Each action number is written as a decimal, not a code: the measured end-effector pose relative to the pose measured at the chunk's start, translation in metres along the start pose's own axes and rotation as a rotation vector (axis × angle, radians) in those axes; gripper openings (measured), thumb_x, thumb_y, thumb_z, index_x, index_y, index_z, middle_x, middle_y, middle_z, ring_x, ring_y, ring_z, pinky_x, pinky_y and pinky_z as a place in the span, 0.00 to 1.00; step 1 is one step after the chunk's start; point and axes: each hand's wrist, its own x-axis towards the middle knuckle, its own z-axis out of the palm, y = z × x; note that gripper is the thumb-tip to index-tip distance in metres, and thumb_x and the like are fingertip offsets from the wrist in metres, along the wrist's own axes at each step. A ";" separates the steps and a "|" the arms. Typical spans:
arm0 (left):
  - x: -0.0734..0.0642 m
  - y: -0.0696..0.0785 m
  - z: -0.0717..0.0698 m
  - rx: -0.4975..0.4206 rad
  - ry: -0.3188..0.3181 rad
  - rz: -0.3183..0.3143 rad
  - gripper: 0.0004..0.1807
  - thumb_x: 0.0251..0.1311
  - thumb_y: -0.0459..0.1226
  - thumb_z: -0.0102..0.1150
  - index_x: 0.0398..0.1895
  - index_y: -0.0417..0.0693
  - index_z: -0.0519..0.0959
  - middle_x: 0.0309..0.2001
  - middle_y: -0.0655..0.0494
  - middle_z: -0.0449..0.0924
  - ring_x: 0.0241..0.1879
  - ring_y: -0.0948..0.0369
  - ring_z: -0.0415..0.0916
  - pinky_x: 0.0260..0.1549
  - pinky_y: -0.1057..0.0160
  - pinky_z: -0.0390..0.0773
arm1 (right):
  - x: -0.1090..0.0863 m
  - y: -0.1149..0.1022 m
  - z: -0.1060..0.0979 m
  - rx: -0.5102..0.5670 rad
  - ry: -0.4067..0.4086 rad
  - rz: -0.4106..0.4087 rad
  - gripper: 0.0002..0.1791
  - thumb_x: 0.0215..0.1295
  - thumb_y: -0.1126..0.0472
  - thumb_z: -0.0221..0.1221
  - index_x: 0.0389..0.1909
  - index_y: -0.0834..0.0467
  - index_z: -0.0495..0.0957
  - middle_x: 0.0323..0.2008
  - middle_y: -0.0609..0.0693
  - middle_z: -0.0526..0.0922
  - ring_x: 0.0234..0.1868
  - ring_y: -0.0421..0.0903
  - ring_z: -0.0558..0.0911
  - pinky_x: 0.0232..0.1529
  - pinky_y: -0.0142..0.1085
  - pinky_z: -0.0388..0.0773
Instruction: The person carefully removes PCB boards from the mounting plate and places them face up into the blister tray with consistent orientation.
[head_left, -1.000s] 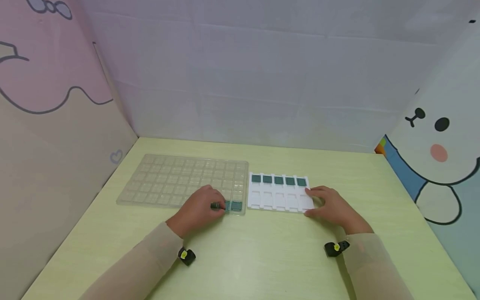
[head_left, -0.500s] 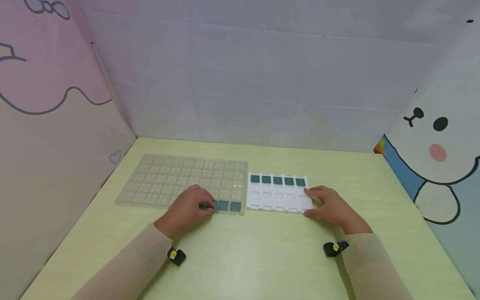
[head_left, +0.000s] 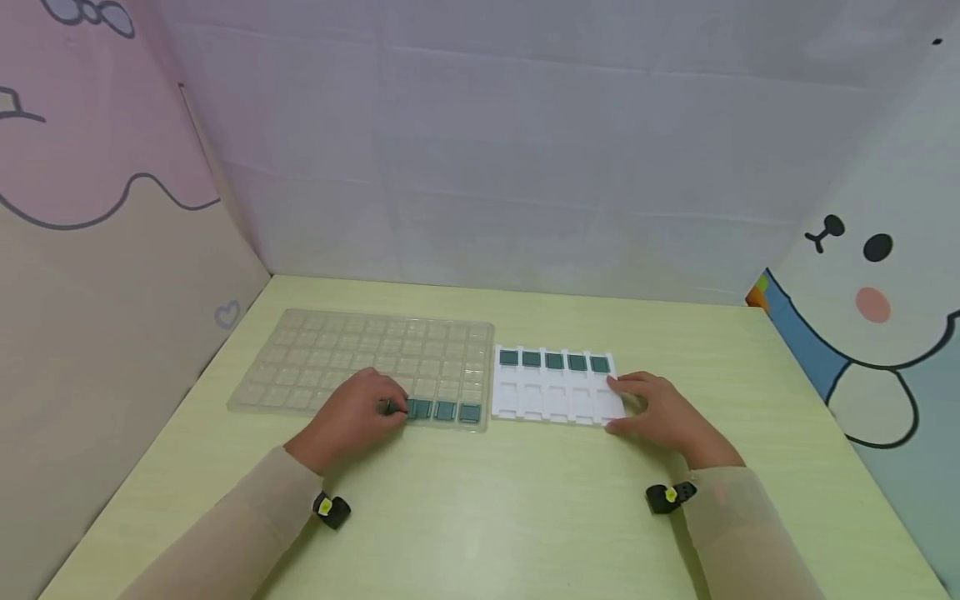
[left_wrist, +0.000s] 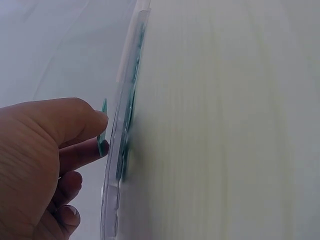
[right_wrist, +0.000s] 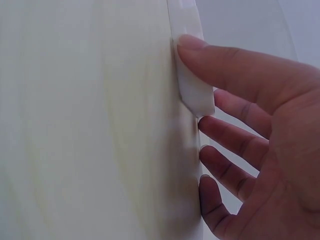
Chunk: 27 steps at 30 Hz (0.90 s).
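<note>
My left hand (head_left: 357, 417) is over the front row of a clear compartment tray (head_left: 315, 354). Thumb and index finger pinch a thin green square chip (left_wrist: 103, 132), seen edge-on in the left wrist view just above the tray. To the right of these fingers, several green chips lie in the front row, one of them in the right corner pocket (head_left: 470, 412). My right hand (head_left: 656, 415) grips the right side of a white slotted tray (head_left: 557, 402), with the thumb on its near corner. Along that tray's back row sit several green chips (head_left: 554, 362).
Both trays lie side by side on a pale wooden table (head_left: 510, 517), the clear one left of the white one. A pale wall sheet (head_left: 480, 167) stands behind the table, with printed panels on both sides. Each wrist wears a small black camera.
My left hand has slid left along the clear tray's front row, and more green chips show in the pockets to its right. The right hand stays at the white tray.
</note>
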 end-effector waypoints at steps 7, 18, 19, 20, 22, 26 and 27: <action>-0.005 -0.010 -0.009 0.005 -0.011 -0.043 0.04 0.58 0.35 0.73 0.29 0.55 0.89 0.40 0.67 0.86 0.43 0.60 0.74 0.46 0.54 0.78 | 0.000 0.000 0.000 -0.006 0.006 -0.007 0.45 0.58 0.47 0.75 0.74 0.56 0.70 0.72 0.64 0.66 0.73 0.69 0.59 0.70 0.67 0.57; -0.008 -0.019 -0.019 0.037 -0.012 -0.063 0.04 0.56 0.33 0.73 0.31 0.54 0.90 0.39 0.64 0.86 0.41 0.59 0.73 0.46 0.53 0.78 | 0.000 0.001 0.001 -0.003 0.004 0.003 0.45 0.58 0.46 0.75 0.74 0.55 0.70 0.72 0.64 0.65 0.73 0.68 0.59 0.70 0.67 0.57; -0.009 -0.019 -0.020 0.041 -0.014 -0.065 0.04 0.56 0.34 0.73 0.31 0.55 0.90 0.39 0.64 0.86 0.41 0.59 0.73 0.45 0.53 0.78 | 0.000 0.001 0.001 -0.003 0.002 0.004 0.45 0.58 0.46 0.75 0.74 0.55 0.70 0.72 0.64 0.65 0.74 0.68 0.59 0.70 0.67 0.57; -0.009 -0.020 -0.020 0.047 -0.017 -0.071 0.04 0.56 0.34 0.73 0.31 0.55 0.90 0.40 0.65 0.86 0.41 0.59 0.73 0.45 0.54 0.78 | 0.000 0.001 0.001 -0.003 0.000 0.005 0.45 0.58 0.46 0.75 0.74 0.55 0.70 0.72 0.64 0.65 0.74 0.68 0.59 0.70 0.67 0.57; -0.009 -0.021 -0.022 0.060 -0.023 -0.081 0.05 0.57 0.34 0.74 0.31 0.56 0.90 0.40 0.65 0.86 0.41 0.60 0.72 0.46 0.54 0.78 | 0.000 0.001 0.001 -0.003 -0.002 0.006 0.45 0.58 0.45 0.75 0.75 0.55 0.70 0.72 0.63 0.65 0.74 0.68 0.59 0.70 0.67 0.56; -0.010 -0.023 -0.025 0.077 -0.043 -0.089 0.05 0.57 0.35 0.74 0.32 0.57 0.90 0.40 0.65 0.86 0.42 0.60 0.72 0.46 0.54 0.78 | 0.001 0.001 0.001 0.001 -0.003 0.004 0.45 0.58 0.46 0.75 0.75 0.55 0.70 0.72 0.64 0.65 0.74 0.68 0.59 0.70 0.67 0.56; -0.010 -0.023 -0.026 0.077 -0.048 -0.085 0.05 0.57 0.35 0.74 0.32 0.57 0.90 0.40 0.65 0.86 0.42 0.60 0.72 0.46 0.54 0.78 | 0.001 0.001 0.001 0.001 -0.003 0.001 0.45 0.58 0.46 0.75 0.75 0.55 0.70 0.72 0.64 0.65 0.74 0.69 0.59 0.70 0.67 0.56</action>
